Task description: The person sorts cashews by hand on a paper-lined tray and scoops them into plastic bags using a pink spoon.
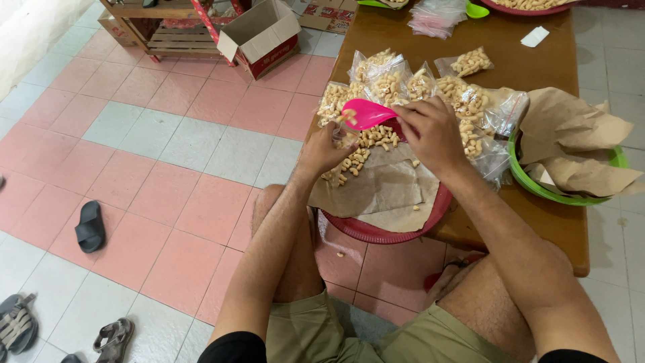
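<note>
Head view: right hand (430, 134) clamped on pink scoop (366, 114), scoop tipping toward 9 o'clock. Left hand (326, 151) closed round small clear bag (344, 138), mouth under scoop lip. Loose cashews (376, 138) on brown paper (383, 188) over red tray (376, 232). Filled bags (390, 84) at 12 o'clock. Risk: narrow, limp bag mouth; nuts may spill past onto paper.

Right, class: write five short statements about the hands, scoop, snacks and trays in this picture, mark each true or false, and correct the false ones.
1. The right hand holds a pink scoop. True.
2. The left hand rests flat on the floor. False: it is at a small clear bag over the red tray.
3. The green tray holds brown paper. True.
4. Filled snack bags lie on the table. True.
5. The scoop is blue. False: pink.
</note>
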